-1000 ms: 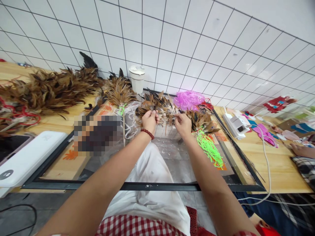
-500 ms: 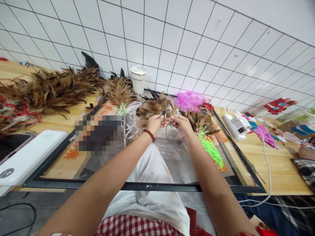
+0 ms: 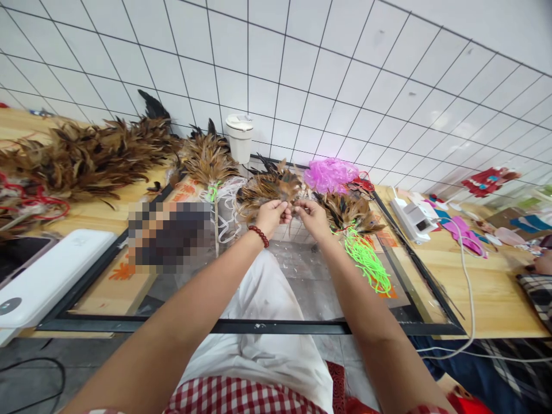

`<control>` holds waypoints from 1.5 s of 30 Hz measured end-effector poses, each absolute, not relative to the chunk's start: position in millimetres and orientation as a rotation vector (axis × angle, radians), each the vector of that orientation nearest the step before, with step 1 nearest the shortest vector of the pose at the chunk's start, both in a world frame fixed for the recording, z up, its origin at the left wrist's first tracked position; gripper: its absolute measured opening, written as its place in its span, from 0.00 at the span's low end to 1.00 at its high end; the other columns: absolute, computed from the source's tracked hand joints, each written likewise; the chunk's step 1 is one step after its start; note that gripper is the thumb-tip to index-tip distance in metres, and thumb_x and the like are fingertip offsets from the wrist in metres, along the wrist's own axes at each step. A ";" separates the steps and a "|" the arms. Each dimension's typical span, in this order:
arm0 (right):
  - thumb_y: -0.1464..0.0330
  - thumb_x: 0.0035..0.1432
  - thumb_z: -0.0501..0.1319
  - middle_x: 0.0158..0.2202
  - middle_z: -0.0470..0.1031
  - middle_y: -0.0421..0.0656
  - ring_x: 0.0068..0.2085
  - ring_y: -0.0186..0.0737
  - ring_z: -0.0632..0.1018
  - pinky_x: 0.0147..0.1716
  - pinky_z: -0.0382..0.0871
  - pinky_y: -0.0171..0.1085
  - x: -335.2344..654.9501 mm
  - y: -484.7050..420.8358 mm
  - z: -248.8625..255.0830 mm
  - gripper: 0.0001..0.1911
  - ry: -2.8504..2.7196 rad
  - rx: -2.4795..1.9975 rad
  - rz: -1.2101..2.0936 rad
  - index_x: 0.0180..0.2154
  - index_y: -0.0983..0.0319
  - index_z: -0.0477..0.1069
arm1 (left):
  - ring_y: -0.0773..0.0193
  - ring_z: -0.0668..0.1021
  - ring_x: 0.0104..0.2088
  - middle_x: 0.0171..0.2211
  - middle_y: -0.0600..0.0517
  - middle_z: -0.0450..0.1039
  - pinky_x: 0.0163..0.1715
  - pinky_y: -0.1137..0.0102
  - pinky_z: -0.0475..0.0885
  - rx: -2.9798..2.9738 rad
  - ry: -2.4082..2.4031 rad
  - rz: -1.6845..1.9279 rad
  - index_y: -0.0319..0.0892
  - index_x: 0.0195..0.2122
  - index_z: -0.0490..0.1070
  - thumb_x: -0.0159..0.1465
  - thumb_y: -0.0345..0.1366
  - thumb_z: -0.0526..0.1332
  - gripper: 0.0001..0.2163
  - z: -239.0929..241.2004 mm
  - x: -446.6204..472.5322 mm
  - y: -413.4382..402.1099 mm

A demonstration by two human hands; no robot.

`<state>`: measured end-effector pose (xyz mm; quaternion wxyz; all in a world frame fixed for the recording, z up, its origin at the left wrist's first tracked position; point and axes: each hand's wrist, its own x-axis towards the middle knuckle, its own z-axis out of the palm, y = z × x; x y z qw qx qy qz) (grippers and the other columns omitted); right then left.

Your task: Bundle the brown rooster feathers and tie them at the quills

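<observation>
My left hand (image 3: 271, 218), with a beaded bracelet at the wrist, has its fingers curled in a pinch. A slim brown feather (image 3: 290, 226) shows at its fingertips, partly hidden. Close by on the right, my right hand (image 3: 312, 218) pinches thumb and fingers together; what lies between them is too small to make out. Just beyond both hands spreads a pile of loose brown feathers (image 3: 265, 188). Right of it lies a feather bunch (image 3: 345, 208), near bright green cords (image 3: 366, 261). To the left stands a feather duster (image 3: 210, 161) with a thin stick handle.
Beneath my arms is a black-framed glass panel (image 3: 280, 327). White straps (image 3: 230, 201), a white lidded cup (image 3: 240, 138) and pink plastic film (image 3: 330, 174) lie toward the tiled wall. A power strip (image 3: 411, 218) with cable is right; a white power bank (image 3: 60, 276) is left.
My right hand has shifted slightly left, and its fingertips have changed position near the left hand's. The whole view has moved a little; the feather pile stays in place.
</observation>
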<state>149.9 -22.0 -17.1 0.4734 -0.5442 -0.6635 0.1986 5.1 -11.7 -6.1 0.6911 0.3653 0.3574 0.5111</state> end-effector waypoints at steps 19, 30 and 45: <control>0.64 0.59 0.54 0.30 0.71 0.41 0.30 0.36 0.72 0.33 0.67 0.36 152.2 -15.4 -22.2 0.08 -1.605 -1.250 0.657 0.35 0.61 0.69 | 0.73 0.71 0.17 0.20 0.53 0.70 0.20 0.76 0.67 0.713 0.858 1.374 0.35 0.28 0.69 0.62 0.32 0.59 0.06 -9.8 4.2 -3.0; 0.71 0.57 0.56 0.37 0.70 0.47 0.40 0.41 0.71 0.43 0.65 0.39 148.4 -25.3 -22.0 0.06 -2.344 -1.426 0.224 0.31 0.62 0.71 | 0.74 0.70 0.16 0.20 0.54 0.70 0.18 0.77 0.66 0.795 0.850 1.335 0.36 0.28 0.68 0.61 0.31 0.58 0.06 -9.5 6.0 -7.0; 0.62 0.49 0.66 0.25 0.68 0.36 0.24 0.27 0.67 0.25 0.63 0.29 140.9 -24.1 2.4 0.13 -0.857 -0.789 1.298 0.27 0.60 0.64 | 0.75 0.74 0.19 0.35 0.48 0.77 0.19 0.77 0.69 0.766 0.852 1.472 0.37 0.30 0.70 0.61 0.33 0.59 0.05 -2.0 6.9 -8.9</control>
